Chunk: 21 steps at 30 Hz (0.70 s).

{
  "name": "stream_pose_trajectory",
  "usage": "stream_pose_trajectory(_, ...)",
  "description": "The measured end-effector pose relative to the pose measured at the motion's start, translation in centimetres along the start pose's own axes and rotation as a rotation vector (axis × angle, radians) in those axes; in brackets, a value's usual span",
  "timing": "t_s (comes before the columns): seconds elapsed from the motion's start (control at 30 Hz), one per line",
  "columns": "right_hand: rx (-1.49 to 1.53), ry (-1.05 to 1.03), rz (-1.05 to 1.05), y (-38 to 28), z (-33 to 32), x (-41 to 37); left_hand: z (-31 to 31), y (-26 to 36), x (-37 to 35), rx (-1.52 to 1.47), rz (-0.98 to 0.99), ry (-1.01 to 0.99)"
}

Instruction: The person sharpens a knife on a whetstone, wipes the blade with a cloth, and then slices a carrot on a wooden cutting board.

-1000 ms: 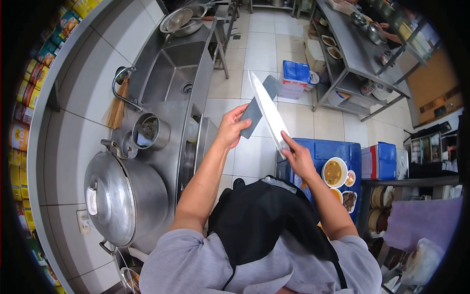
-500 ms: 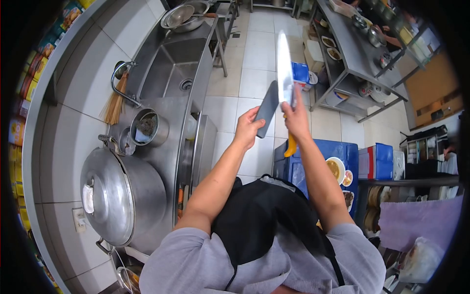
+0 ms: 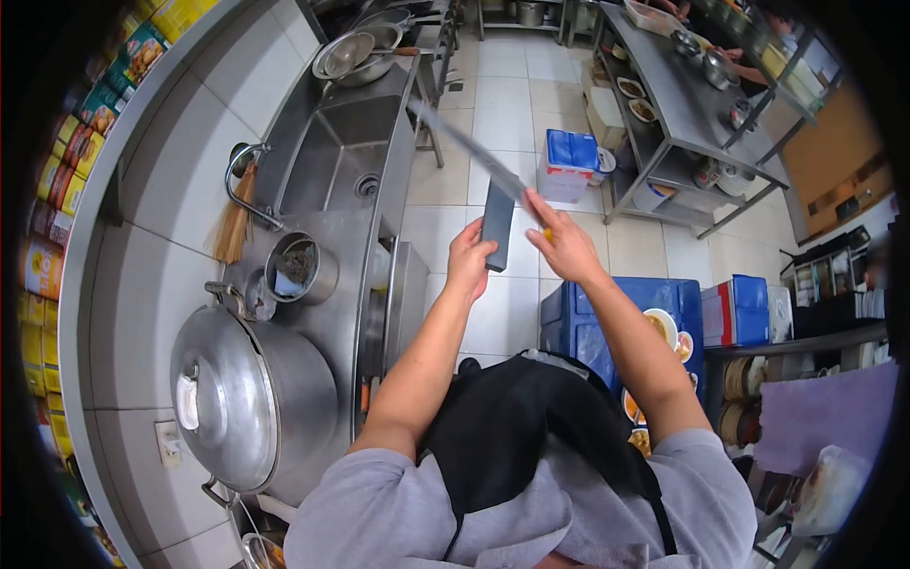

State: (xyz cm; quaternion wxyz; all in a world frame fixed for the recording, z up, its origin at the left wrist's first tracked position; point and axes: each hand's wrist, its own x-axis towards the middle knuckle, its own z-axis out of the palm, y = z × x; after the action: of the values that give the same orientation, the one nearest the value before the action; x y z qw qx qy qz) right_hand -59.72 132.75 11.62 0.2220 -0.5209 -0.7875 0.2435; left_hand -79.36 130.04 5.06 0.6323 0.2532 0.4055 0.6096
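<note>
My left hand (image 3: pixel 467 258) is closed round the lower end of a dark grey whetstone (image 3: pixel 497 226), which points up and away from me. In my right hand (image 3: pixel 569 245) is a large knife (image 3: pixel 466 142), a bit of its yellow handle showing between the fingers. Its long blade slants to the far left and overlaps the top of the stone in this view. Both things are held in the air over the tiled floor, in front of my black apron (image 3: pixel 531 417).
Left of me runs a steel counter with a sink (image 3: pixel 346 142), a small pot (image 3: pixel 318 270) and a big lidded pot (image 3: pixel 256 398). A blue container (image 3: pixel 564 318) bearing bowls of food stands at my right. Beyond is a steel table (image 3: pixel 673 104), with another person's hands (image 3: pixel 730 59) at it.
The knife has swung from upright to a leftward slant, its blade passing across the whetstone's top. My left hand and the stone have shifted slightly, the stone now more upright.
</note>
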Motion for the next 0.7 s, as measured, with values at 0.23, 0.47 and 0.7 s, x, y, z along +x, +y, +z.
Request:
stream_pose_trajectory(0.23,-0.083,-0.05,-0.029,-1.4,2.3,1.0,1.1,0.4,-0.5,-0.046,0.041,-0.079)
stream_pose_trajectory(0.47,-0.055,-0.048,-0.007,-1.3,3.6,0.2,1.1,0.3,-1.5,-0.003,0.07,-0.077)
stream_pose_trajectory(0.7,0.008,-0.082,0.079,0.4,4.2,-2.1,1.7,-2.1,-2.1,-0.042,-0.011,-0.023)
